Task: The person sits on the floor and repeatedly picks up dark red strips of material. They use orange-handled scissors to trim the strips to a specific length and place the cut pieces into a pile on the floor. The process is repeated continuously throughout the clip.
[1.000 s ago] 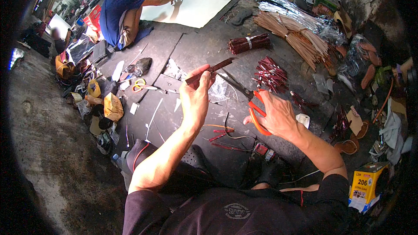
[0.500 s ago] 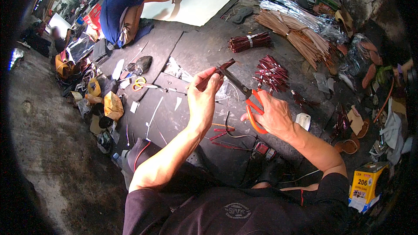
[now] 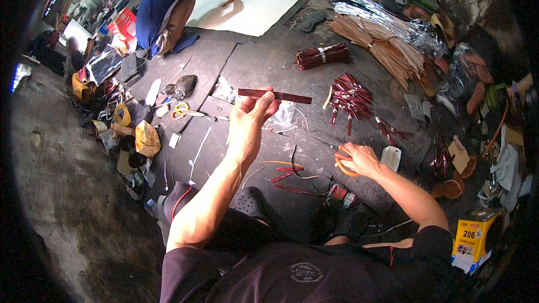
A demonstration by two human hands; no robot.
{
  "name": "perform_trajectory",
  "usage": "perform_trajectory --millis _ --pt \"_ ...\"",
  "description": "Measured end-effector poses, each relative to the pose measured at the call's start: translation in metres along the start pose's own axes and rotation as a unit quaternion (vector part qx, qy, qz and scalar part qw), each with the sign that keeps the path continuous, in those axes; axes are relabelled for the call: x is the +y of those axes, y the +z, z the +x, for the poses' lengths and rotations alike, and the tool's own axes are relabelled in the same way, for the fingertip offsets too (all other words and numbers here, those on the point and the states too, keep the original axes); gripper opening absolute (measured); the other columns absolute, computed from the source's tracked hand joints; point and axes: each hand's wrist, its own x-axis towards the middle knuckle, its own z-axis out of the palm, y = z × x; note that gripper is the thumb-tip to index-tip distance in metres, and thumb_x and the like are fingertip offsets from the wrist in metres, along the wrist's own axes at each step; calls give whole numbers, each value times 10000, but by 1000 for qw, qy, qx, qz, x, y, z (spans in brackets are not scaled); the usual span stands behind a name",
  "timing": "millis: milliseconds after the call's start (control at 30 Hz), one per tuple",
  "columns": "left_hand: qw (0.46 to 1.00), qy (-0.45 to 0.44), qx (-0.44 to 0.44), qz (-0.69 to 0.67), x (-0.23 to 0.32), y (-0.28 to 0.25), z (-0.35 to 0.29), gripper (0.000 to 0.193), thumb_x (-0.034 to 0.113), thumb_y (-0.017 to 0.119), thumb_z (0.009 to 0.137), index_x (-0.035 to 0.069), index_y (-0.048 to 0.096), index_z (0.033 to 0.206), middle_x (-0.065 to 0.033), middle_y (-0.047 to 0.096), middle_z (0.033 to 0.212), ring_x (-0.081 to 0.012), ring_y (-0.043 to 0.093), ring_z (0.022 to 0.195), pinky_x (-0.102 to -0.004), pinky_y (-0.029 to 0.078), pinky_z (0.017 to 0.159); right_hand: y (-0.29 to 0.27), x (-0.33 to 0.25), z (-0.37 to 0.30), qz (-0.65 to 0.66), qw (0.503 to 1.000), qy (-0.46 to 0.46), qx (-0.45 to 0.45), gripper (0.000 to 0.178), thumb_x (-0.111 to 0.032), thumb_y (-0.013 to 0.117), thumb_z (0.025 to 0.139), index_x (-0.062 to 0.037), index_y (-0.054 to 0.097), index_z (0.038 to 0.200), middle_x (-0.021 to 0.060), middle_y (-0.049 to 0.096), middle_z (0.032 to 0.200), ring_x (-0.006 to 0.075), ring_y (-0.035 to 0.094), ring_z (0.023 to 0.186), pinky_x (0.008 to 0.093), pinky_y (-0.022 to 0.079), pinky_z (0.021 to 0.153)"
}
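My left hand pinches a dark red strip, flat and held crosswise above the work surface. Lower and to the right, my right hand grips orange-handled scissors. Their blades point left and away from me, apart from the strip. Beyond the scissors lies a loose pile of dark red strips with pale bits among them. Behind that pile rests a bundle of dark red strips, tied with a light band.
Tan rods lie bundled at the far right beside silvery strips. Another person crouches at the far left over a white sheet. Other scissors lie on the left. A yellow can stands near right.
My right hand has drawn the scissors down and right, away from the strip. My left hand has shifted slightly left, and the strip now lies crosswise. The other person's arm has lowered onto the sheet.
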Motion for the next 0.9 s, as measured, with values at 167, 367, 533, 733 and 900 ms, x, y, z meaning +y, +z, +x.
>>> perform_trajectory --millis 167,367,533,733,900 --pt "996 18 -58 59 0 10 -10 262 166 667 949 -4 629 1145 -69 700 947 -126 665 889 -263 525 846 -15 17 8 14 994 -4 -108 424 -406 688 860 -65 682 1112 262 632 1078 411 636 991 460 513 863" --pt "990 38 -110 80 -5 26 -16 209 123 691 929 -1 649 1091 -57 707 944 -106 649 872 -251 513 805 -149 -117 26 334 918 -135 166 229 -214 610 963 -4 638 1048 107 692 945 187 668 891 336 518 796" --pt "984 58 -108 133 -5 33 -26 185 121 682 935 15 650 1083 -32 694 948 -80 623 869 -238 498 791 -149 -149 28 391 904 -110 131 211 -175 671 908 0 625 1017 139 699 933 222 688 884 359 523 768" --pt "988 51 -118 89 -5 28 -25 239 172 670 948 -2 611 1101 -54 682 955 -119 636 894 -269 518 857 -135 -156 32 259 907 -185 277 153 -123 674 872 -26 620 976 110 661 868 288 661 793 394 509 692" --pt "990 -69 -118 -26 -7 25 -22 276 195 629 970 1 616 1166 -87 683 1045 -141 647 953 -297 530 891 -134 -142 40 -21 864 -287 412 360 -126 726 783 -75 618 1122 96 619 962 313 617 835 401 497 749"
